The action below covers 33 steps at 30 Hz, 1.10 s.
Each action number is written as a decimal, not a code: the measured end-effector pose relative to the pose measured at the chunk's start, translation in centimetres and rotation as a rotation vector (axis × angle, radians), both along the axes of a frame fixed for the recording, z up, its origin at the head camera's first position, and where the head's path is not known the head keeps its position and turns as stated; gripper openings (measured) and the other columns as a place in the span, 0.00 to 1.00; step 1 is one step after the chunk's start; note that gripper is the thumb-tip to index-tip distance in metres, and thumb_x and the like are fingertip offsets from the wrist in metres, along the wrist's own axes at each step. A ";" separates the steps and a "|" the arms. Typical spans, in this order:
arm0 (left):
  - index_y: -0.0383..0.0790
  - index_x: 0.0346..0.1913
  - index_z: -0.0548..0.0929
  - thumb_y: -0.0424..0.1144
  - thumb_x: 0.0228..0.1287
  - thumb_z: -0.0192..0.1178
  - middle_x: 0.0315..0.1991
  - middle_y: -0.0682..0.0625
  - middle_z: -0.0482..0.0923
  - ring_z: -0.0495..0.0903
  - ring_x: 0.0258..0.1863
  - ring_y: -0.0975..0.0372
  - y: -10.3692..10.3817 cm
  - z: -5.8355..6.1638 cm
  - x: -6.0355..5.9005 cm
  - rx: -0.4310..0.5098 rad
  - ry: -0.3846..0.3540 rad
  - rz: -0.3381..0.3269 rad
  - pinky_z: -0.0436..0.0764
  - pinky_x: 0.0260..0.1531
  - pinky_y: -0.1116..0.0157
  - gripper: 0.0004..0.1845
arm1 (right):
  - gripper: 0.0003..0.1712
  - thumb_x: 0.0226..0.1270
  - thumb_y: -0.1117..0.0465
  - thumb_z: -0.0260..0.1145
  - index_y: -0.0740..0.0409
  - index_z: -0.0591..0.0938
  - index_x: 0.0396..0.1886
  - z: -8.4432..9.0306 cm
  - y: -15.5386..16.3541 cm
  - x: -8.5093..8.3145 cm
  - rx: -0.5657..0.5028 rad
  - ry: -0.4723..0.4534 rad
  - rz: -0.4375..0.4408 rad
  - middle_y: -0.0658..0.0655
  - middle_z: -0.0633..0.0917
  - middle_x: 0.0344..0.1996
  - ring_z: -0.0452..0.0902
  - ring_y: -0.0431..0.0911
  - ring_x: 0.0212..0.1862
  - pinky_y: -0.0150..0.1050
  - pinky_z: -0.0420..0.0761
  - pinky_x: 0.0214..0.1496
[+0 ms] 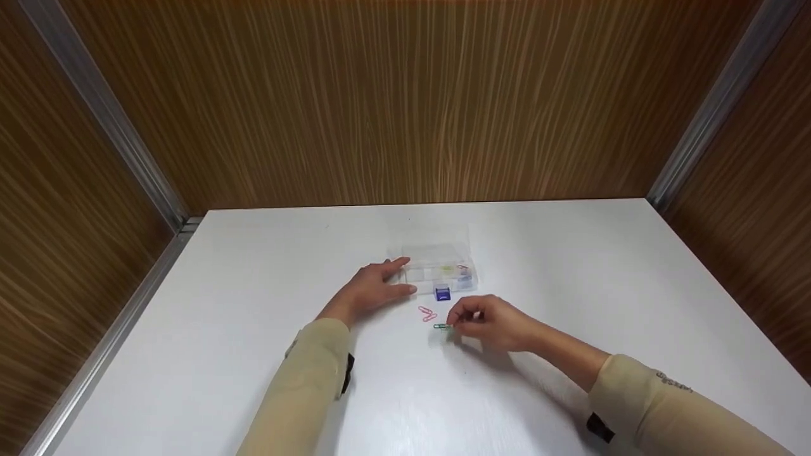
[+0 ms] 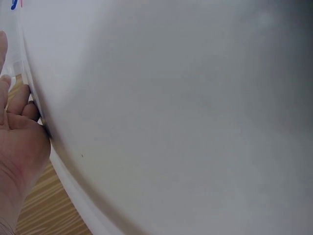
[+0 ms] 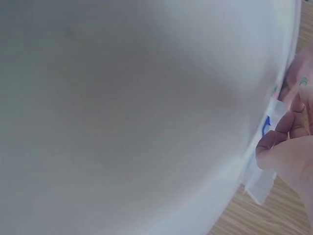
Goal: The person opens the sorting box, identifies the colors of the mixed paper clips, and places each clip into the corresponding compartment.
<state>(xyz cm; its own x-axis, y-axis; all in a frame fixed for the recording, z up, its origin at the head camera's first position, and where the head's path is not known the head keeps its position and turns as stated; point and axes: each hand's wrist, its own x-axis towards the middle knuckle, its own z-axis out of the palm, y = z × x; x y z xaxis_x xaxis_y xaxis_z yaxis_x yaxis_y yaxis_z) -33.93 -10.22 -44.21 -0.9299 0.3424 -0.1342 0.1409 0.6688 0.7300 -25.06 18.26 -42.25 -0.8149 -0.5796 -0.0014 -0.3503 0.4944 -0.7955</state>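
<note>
My right hand (image 1: 497, 322) is just above the table, right of centre, and pinches a green paper clip (image 1: 440, 327) at its fingertips. In the right wrist view the green paper clip (image 3: 303, 81) shows beside the fingers. Two pink paper clips (image 1: 427, 313) lie on the table left of that hand. With fingers extended, my left hand (image 1: 374, 288) rests against the left end of a clear plastic compartment box (image 1: 421, 288), thumb at its front edge. Yellow, red and blue bits sit in its right compartments. A small dark blue piece (image 1: 442, 294), perhaps a binder clip, is at the box's front edge.
The box's transparent lid (image 1: 434, 237) stands raised on the far side. All of this is on a white table (image 1: 253, 266), closed in by wood-patterned panels (image 1: 405, 101) at the back and both sides.
</note>
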 end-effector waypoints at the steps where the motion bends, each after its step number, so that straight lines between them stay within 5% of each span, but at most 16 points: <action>1: 0.69 0.81 0.67 0.63 0.68 0.69 0.83 0.57 0.60 0.53 0.84 0.55 0.0 0.0 0.0 -0.003 -0.001 0.000 0.51 0.81 0.48 0.41 | 0.07 0.75 0.68 0.67 0.58 0.88 0.48 0.2 0.1 -0.2 0.003 0.018 -0.007 0.52 0.86 0.40 0.76 0.46 0.43 0.34 0.75 0.46; 7: 0.68 0.81 0.68 0.62 0.68 0.70 0.82 0.54 0.62 0.54 0.83 0.54 0.1 -0.1 0.0 0.011 0.009 -0.006 0.52 0.81 0.49 0.40 | 0.06 0.76 0.66 0.67 0.60 0.88 0.47 2.4 0.2 -1.7 -0.009 0.094 -0.081 0.50 0.86 0.40 0.76 0.49 0.47 0.45 0.73 0.53; 17: 0.68 0.80 0.69 0.62 0.67 0.70 0.82 0.53 0.62 0.54 0.83 0.54 0.6 0.0 0.2 0.028 0.004 0.011 0.52 0.81 0.49 0.40 | 0.09 0.78 0.65 0.66 0.57 0.86 0.52 5.5 -0.7 -4.9 -0.015 0.141 -0.244 0.52 0.86 0.45 0.76 0.51 0.51 0.47 0.73 0.56; 25: 0.71 0.80 0.68 0.64 0.67 0.69 0.82 0.52 0.61 0.54 0.83 0.54 0.4 -0.3 0.6 0.029 -0.014 0.012 0.53 0.81 0.48 0.40 | 0.11 0.77 0.68 0.66 0.62 0.85 0.55 4.2 -2.1 -7.6 -0.019 0.140 -0.314 0.55 0.86 0.46 0.76 0.51 0.52 0.45 0.78 0.56; 33: 0.71 0.80 0.69 0.63 0.67 0.69 0.82 0.52 0.61 0.54 0.83 0.54 1.1 -0.2 0.4 0.022 -0.007 -0.007 0.53 0.81 0.49 0.39 | 0.13 0.76 0.70 0.65 0.63 0.85 0.57 2.0 -2.8 -8.8 0.036 0.140 -0.367 0.56 0.87 0.47 0.79 0.53 0.54 0.52 0.77 0.67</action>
